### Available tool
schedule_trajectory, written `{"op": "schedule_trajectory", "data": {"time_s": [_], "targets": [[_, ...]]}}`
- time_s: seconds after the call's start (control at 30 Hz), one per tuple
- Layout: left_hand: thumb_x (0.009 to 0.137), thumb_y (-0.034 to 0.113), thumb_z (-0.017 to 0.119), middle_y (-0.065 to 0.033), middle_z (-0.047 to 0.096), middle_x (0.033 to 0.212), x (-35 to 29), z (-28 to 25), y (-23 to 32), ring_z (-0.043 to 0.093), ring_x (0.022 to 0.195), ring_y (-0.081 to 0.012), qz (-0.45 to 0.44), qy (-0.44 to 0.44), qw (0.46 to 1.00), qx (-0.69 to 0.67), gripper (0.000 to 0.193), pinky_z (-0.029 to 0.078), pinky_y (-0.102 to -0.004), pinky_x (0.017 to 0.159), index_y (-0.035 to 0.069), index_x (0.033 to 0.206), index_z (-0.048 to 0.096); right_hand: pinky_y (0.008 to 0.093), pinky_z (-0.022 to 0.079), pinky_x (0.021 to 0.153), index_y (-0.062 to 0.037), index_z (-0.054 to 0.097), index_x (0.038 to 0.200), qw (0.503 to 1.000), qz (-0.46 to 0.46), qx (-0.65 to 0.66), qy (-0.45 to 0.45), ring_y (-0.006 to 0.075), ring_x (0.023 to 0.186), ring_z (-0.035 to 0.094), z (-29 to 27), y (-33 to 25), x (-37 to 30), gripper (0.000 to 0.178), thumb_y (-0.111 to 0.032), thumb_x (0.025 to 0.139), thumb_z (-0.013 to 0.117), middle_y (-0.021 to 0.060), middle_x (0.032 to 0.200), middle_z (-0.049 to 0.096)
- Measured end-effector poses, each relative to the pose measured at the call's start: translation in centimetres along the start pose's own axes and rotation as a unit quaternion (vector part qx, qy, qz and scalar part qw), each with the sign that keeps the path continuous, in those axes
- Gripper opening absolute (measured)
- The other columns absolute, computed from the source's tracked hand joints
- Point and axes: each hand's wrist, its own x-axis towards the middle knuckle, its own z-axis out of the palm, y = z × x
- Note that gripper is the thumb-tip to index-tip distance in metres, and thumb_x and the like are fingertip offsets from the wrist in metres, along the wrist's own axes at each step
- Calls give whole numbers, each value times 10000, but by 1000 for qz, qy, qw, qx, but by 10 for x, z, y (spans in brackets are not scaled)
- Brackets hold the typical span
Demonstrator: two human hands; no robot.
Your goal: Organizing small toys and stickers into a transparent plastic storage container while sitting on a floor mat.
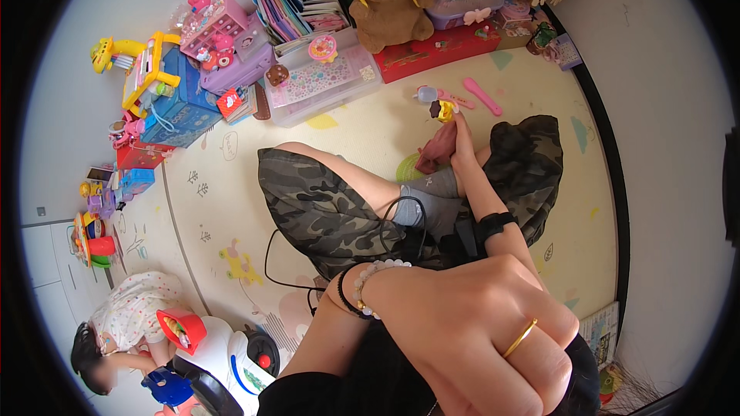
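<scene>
My left hand (478, 323) is large in the foreground, raised close to the view. Its fingers are curled under, and anything in them is hidden; a gold ring and wrist bracelets show. Farther out, past my crossed legs, my right hand (463, 141) is closed, with a black strap round its forearm. A small yellow-and-brown toy (444, 111) sits at its fingertips. A dusty-pink cloth (437, 148) bunches against the palm, above my grey socks (432, 199). Just beyond lie a pink spoon-like stick (482, 96) and a small clear-capped pink item (426, 94).
Along the far wall stand a brown plush toy (385, 0), a red box (439, 52), a clear bin (324, 81) and books (301, 4). A blue box (181, 108) carries toys at left. Another person (139, 316) is at lower left near a red container (183, 329). A black cable (267, 262) runs by my leg.
</scene>
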Motion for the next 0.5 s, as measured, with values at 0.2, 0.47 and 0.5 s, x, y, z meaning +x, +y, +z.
{"op": "schedule_trajectory", "data": {"time_s": [0.2,0.47,0.5], "targets": [[827,145,666,-22,589,619,4,-14,-8,459,462,-106,46,-94,994,12,228,309,-194,346,58,619,633,256,391,887,-100,579,1141,1000,-3,-2,8,109,995,496,3,-2,-3,366,-352,877,613,-6,1040,554],[816,95,663,-10,592,621,-8,-6,25,465,478,-106,-224,-60,973,-5,218,308,-194,363,71,601,633,251,391,884,-107,582,1133,1000,-2,0,1,105,992,495,1,0,-1,351,-348,880,609,-11,1033,553],[821,93,659,-8,593,620,-8,-5,26,466,479,-106,-225,-50,973,-1,222,308,-194,365,73,601,634,251,391,884,-107,582,1134,1000,-5,-1,0,105,993,494,3,0,-3,350,-347,880,608,-11,1034,553]]}}
